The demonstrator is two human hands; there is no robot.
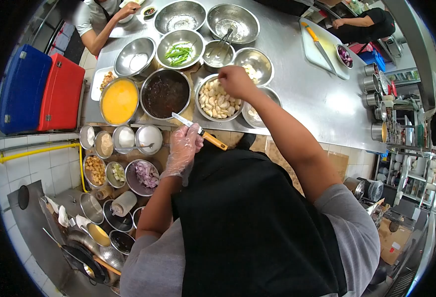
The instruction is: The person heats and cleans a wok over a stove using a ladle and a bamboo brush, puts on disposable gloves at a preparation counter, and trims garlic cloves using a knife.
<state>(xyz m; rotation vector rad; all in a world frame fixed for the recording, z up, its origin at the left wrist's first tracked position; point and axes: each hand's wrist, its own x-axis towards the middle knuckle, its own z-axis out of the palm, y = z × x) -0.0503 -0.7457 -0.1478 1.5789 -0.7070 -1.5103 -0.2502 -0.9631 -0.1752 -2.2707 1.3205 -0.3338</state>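
Observation:
My left hand (pixel 182 148), in a clear plastic glove, is closed around a small knife (pixel 214 140) with a yellow-orange handle. Its blade points up and left, near the rim of a bowl of dark liquid (pixel 166 94). My bare right hand (pixel 238 82) is closed over the right edge of a metal bowl of garlic cloves (pixel 218 101); whatever its fingers hold is hidden. Just beyond that hand sits a metal bowl with a few pale pieces (pixel 252 71). Partly behind my right forearm is another metal bowl (pixel 257 113).
Bowls of yellow liquid (pixel 119 101) and green vegetables (pixel 180 53) stand on the steel table (pixel 307 106). A large knife (pixel 318 45) lies on a white cutting board (pixel 309 52). Chopped purple onion (pixel 145 174) sits lower left. Another person's arm (pixel 99 37) is at upper left.

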